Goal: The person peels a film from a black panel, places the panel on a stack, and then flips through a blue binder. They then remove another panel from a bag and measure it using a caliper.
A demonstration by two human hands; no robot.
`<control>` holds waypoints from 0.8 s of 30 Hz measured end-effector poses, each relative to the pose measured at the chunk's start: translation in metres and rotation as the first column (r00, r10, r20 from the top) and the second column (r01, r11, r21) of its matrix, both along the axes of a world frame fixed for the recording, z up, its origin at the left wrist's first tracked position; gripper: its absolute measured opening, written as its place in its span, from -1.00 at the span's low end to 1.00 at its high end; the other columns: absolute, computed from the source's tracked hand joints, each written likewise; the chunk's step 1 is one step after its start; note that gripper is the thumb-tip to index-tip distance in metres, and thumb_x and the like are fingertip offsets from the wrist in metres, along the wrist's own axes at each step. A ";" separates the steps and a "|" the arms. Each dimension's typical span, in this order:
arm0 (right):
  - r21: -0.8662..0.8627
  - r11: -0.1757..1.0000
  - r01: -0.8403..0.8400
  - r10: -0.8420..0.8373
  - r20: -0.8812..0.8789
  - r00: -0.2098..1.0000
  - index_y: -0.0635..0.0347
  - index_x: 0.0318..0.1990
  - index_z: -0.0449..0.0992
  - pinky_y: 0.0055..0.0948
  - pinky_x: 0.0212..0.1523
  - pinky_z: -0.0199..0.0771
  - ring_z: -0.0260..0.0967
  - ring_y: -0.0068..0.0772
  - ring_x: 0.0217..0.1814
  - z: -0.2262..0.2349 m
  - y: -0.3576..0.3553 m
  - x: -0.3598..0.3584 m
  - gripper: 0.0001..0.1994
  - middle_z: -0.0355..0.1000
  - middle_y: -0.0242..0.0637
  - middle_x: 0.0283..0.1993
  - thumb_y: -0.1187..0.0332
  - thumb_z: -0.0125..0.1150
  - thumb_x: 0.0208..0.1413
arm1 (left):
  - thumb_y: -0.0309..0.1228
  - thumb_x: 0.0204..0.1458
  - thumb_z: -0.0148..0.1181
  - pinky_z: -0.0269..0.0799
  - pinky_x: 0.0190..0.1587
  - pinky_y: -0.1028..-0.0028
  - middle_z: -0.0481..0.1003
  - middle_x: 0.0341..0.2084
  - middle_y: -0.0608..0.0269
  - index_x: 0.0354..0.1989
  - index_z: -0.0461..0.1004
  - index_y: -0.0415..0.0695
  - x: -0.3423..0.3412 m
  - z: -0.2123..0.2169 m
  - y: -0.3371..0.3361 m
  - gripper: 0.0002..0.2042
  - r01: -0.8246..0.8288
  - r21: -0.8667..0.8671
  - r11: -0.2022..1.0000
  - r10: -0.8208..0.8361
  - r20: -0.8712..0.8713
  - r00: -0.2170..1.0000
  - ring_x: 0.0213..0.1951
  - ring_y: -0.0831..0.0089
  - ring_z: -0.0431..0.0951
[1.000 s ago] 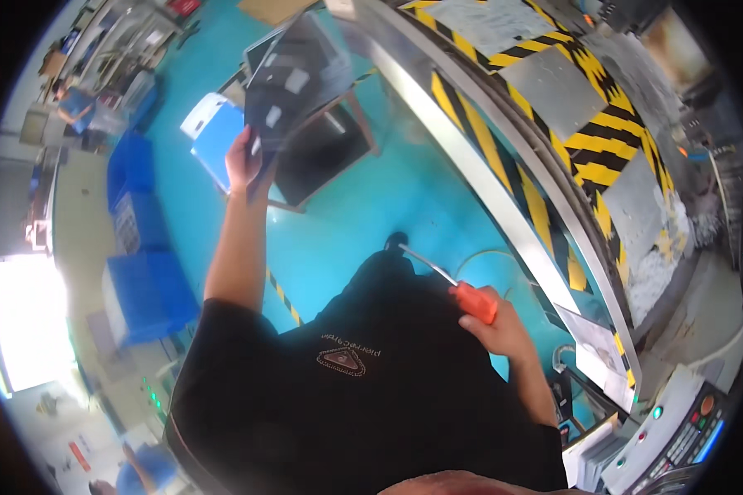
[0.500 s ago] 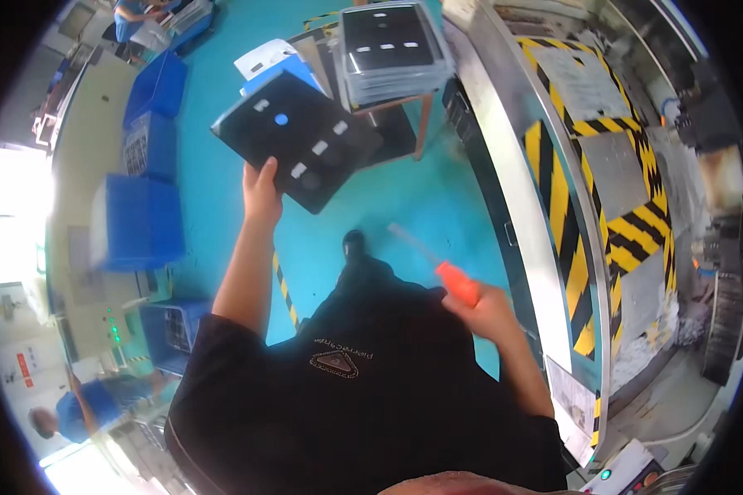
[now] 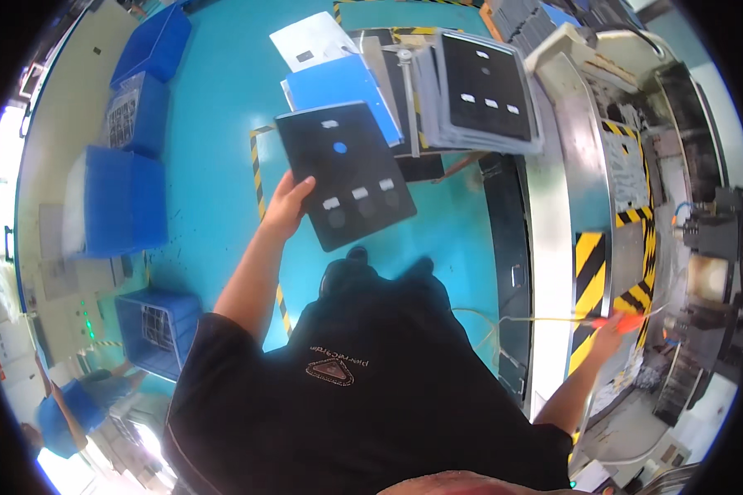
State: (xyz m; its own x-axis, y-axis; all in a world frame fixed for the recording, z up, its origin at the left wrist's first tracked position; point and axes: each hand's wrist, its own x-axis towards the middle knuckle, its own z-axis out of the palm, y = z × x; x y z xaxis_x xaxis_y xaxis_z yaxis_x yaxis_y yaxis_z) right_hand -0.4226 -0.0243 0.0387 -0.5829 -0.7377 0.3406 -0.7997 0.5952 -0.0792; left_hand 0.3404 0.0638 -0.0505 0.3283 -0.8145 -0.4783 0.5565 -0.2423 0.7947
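My left hand [image 3: 287, 202] grips the left edge of a flat black panel [image 3: 359, 169], thumb on top. The panel has rounded corners, a blue dot and several small white patches, and is tilted above the floor. Far to the right, my right hand [image 3: 605, 340] is closed round an orange-red air blow gun [image 3: 627, 322]. A thin nozzle points right from the gun, and a pale hose [image 3: 532, 319] trails to the left. The gun is over the edge of the machine with striped tape. My right fingers are partly blurred.
Ahead, a stand carries a stack of similar black panels [image 3: 487, 87] in clear trays, beside a caliper [image 3: 406, 82], a blue folder [image 3: 338, 87] and white paper [image 3: 309, 40]. Blue bins [image 3: 128, 202] line the left. A person in blue [image 3: 82, 408] is at lower left.
My right hand has swung right with the blow gun, from above the floor to the machine. The panel in my left hand has turned and moved right. My view has shifted.
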 end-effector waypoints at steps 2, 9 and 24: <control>-0.005 1.000 -0.015 0.005 -0.807 0.590 0.36 0.17 0.39 0.05 0.08 0.45 0.38 0.30 0.09 -0.063 0.036 0.050 -0.18 0.38 0.21 0.12 -0.34 -0.03 0.16 | -0.41 0.22 0.12 0.36 0.16 0.36 0.42 0.11 0.21 0.29 0.24 -0.16 0.008 0.002 -0.013 -0.53 0.117 -0.095 0.989 -0.110 0.076 0.991 0.13 0.40 0.42; -0.413 0.572 -0.708 0.364 0.902 -0.231 0.33 0.36 0.15 -0.29 0.32 0.23 0.26 -0.24 0.35 -0.065 -0.074 0.338 -0.44 0.29 -0.05 0.30 0.24 0.08 0.32 | -0.33 0.26 0.10 0.31 0.19 0.39 0.46 0.06 0.27 0.27 0.28 -0.19 -0.021 0.041 -0.142 -0.56 0.597 -0.251 0.762 -0.497 0.364 0.788 0.09 0.48 0.40; 0.109 0.470 -0.876 0.859 0.171 0.482 0.33 0.20 0.36 -0.11 0.30 0.23 0.29 0.06 0.27 -0.024 -0.370 0.447 -0.43 0.38 0.05 0.18 0.16 0.28 0.12 | -0.05 -0.10 0.37 0.44 0.12 0.15 0.48 0.03 -0.15 0.14 0.36 -0.17 0.115 -0.150 -0.212 -0.33 -0.475 0.645 0.598 -0.241 0.710 0.662 0.08 -0.06 0.50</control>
State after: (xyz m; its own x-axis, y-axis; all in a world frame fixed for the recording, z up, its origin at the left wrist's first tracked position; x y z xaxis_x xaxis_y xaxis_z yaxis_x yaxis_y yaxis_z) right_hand 0.0242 -0.3945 0.0149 0.3700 -0.9162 0.1538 -0.9079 -0.3917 -0.1495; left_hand 0.4552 -0.1478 -0.2002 0.8815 -0.2008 -0.4273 0.0223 -0.8863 0.4626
